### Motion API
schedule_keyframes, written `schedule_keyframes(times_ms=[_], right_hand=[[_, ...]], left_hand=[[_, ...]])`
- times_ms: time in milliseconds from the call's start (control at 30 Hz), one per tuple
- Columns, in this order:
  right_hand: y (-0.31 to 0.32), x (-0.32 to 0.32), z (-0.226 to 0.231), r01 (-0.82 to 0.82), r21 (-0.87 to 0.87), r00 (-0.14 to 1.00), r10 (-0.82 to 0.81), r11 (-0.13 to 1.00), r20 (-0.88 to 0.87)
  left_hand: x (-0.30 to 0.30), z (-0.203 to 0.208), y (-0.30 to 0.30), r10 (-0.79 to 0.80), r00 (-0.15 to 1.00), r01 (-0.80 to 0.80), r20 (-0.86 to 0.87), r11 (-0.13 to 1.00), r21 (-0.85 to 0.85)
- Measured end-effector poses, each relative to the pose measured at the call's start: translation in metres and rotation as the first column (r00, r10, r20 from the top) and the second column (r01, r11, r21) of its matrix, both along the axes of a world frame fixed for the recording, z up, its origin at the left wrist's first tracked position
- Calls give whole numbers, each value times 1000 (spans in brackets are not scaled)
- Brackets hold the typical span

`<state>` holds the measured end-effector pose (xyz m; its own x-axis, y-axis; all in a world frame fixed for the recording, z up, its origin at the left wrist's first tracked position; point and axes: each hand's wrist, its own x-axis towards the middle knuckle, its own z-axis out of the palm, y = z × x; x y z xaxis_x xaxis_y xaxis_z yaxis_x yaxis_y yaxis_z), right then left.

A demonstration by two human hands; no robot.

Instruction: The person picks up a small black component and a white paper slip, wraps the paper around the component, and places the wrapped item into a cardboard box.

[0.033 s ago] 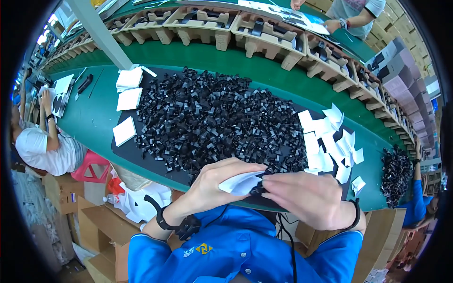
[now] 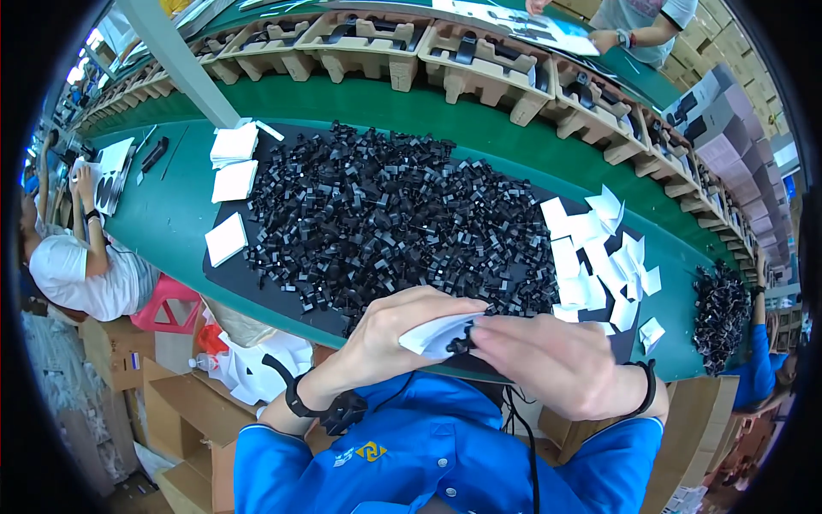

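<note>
The white paper pouch (image 2: 435,336) is sitting right between the two hands, close to the person's chest and above the near edge of the green surface (image 2: 171,224). It is lying roughly crosswise, its long side running left to right, with the left hand (image 2: 402,330) cupping it from the left and from above, fingers curled over its upper edge. A small black plastic piece (image 2: 463,344) is showing at the pouch's right end, just where the right hand (image 2: 548,361) is meeting it; the right fingertips are pinching at that spot, so this hand is the one nearer the piece, while the left hand is carrying the pouch. Whether the piece is partly inside the pouch or only pressed against its mouth cannot be told. Just beyond the hands, a big heap of black plastic pieces (image 2: 385,214) is spreading over a dark mat (image 2: 224,272). To the right of the heap, loose white pouches (image 2: 599,257) are lying scattered, well within the right hand's side. To the left, neat stacks of white paper (image 2: 233,163) are resting. Farther back, cardboard trays (image 2: 479,60) are lining the belt.
</note>
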<state>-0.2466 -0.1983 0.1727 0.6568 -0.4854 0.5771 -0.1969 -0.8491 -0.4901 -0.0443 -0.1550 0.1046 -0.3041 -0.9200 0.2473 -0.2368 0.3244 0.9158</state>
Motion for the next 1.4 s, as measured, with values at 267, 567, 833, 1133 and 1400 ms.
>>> schedule_keyframes(times_ms=[267,567,833,1133,1400], right_hand=[[8,4,8,-17,-123,916,-34,992,-399],[-18,15,5,-129,320,769,299,938,-565],[-8,32,-25,-161,230,721,274,960,-637],[-24,20,-14,-133,339,702,330,931,-631],[-7,-5,-15,-90,135,973,116,987,-202]], left_hand=[[-2,-2,-2,14,998,-12,57,999,-47],[3,-11,-5,87,994,-86,70,996,-27],[-5,-18,-11,100,995,-100,-4,994,-52],[-3,-25,10,278,960,-272,24,950,-154],[-2,-10,25,282,877,-187,-388,946,265]])
